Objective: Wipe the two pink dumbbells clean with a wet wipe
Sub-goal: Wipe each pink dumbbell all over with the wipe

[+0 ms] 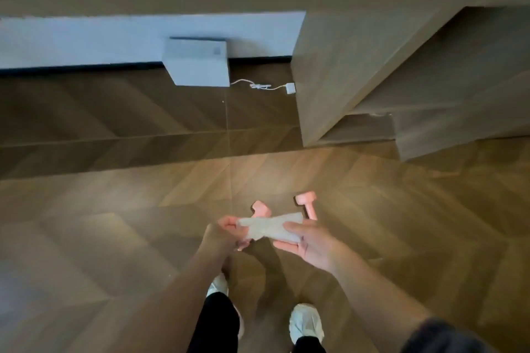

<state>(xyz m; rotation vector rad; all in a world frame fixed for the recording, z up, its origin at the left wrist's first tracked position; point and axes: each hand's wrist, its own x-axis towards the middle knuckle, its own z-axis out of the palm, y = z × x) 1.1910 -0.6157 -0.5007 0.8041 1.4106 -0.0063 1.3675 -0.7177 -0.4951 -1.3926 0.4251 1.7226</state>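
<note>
No legible text, small mark on white box [217,51] too blurred to read

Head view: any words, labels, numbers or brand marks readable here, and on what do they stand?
No text here can be read.
On the white box: a small grey mark on its top, too blurred to read.
On the left dumbbell, right dumbbell and wet wipe: no markings visible.

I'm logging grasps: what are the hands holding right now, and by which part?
A crumpled whitish wet wipe, stretched between both hands: the left hand pinches its left end, the right hand grips its right end.
</note>
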